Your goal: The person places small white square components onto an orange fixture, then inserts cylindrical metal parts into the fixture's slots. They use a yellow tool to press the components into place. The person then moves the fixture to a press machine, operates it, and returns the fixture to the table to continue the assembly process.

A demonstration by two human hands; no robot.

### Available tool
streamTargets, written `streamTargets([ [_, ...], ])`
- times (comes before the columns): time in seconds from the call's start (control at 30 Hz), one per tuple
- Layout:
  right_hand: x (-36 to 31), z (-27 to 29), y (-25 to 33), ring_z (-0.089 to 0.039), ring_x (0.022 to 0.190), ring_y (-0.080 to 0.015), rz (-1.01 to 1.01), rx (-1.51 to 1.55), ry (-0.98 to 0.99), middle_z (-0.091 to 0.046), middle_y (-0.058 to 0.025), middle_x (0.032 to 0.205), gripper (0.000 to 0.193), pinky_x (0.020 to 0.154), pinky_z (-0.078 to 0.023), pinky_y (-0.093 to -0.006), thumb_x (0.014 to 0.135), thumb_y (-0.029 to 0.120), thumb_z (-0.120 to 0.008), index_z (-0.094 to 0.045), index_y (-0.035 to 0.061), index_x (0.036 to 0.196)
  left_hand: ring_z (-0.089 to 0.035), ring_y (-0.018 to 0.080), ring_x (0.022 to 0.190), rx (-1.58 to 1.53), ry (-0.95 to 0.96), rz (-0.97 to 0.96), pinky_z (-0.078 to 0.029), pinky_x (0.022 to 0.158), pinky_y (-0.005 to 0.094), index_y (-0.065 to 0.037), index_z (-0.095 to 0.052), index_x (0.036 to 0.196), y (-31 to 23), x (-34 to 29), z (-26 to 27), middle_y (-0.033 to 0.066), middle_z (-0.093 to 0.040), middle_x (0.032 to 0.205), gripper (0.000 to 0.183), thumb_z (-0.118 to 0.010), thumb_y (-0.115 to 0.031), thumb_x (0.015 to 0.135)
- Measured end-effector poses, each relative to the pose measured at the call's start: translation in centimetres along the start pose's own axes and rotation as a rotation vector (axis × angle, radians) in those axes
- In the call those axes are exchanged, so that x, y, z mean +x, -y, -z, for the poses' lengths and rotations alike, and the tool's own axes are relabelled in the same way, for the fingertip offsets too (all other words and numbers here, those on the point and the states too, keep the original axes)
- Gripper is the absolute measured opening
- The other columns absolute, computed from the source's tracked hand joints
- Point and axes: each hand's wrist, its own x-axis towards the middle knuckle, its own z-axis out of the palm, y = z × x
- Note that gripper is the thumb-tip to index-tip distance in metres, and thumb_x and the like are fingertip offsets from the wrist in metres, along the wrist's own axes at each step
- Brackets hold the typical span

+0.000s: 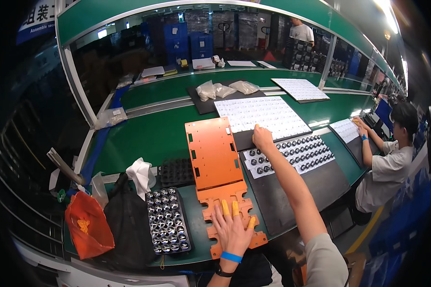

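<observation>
At green bench [151,136], I am watching left hand [232,232] lying open on orange fixture [213,155], best kept flat, steady; right hand [262,138] is curling near white sheet [268,115], grip unclear.

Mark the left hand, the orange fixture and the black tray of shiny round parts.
Left hand [233,233], head view: back of the hand.
Orange fixture [215,160], head view: its flat upper panel.
Black tray [187,233], head view: its right rim.

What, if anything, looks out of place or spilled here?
Nothing looks spilled. One oddity: a crumpled white cloth or tissue sits loose on the left, just beyond the neat rows of shiny, round, metallic-looking parts, so it looks untidy.
</observation>
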Motion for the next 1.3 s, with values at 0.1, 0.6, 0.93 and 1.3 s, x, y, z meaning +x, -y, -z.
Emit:
streamTargets([
  [0.1,-0.1,-0.4,-0.8,-0.071,0.082,-0.0362,0.033,-0.028,-0.048,-0.069,-0.0226,0.086,0.012,0.071,-0.059,-0.0423,0.083,0.002,-0.059,-0.056,-0.0018,0.094,-0.022,0.0473,0.144,-0.004,-0.014,0.004,-0.011,0.119,0.0567,0.004,-0.045,0.143,-0.3,0.0,0.3,0.0326,-0.038,0.148,0.077,-0.063,-0.047,0.089],
  [0.6,-10.2,10.7,5.7,-0.065,0.081,-0.0411,0.365,0.725,-0.407,-0.066,-0.0237,0.09,0.041,0.073,-0.054,-0.0472,0.09,0.003,-0.058,-0.053,-0.0046,0.13,-0.048,0.0336,0.131,-0.985,-0.139,0.173,-0.038,0.112,0.0431,-0.001,-0.047,0.138,0.4,0.6,0.8,0.0188,-0.05,0.14,0.048,-0.056,-0.026,0.098],
  [0.93,-21.1,15.8,9.6,-0.062,0.082,-0.025,0.923,0.424,-0.104,-0.065,-0.0089,0.096,0.043,0.069,-0.055,-0.0347,0.077,0.009,-0.066,-0.062,0.0014,0.12,-0.059,0.0282,0.116,-2.321,0.476,0.618,-0.048,0.1,0.0446,-0.005,-0.052,0.133,2.2,8.5,0.3,0.014,-0.06,0.128,0.054,-0.031,-0.047,0.105],
  [1.3,-11.0,10.7,0.3,-0.065,0.083,-0.034,0.325,0.513,-0.404,-0.067,-0.0148,0.09,0.027,0.074,-0.053,-0.0424,0.087,0.026,-0.07,-0.068,0.0028,0.102,-0.049,0.0198,0.069,-2.144,0.458,0.724,-0.045,0.068,0.0351,-0.002,-0.061,0.103,2.5,10.8,-3.7,0.01,-0.059,0.091,0.033,-0.047,-0.032,0.101],
])
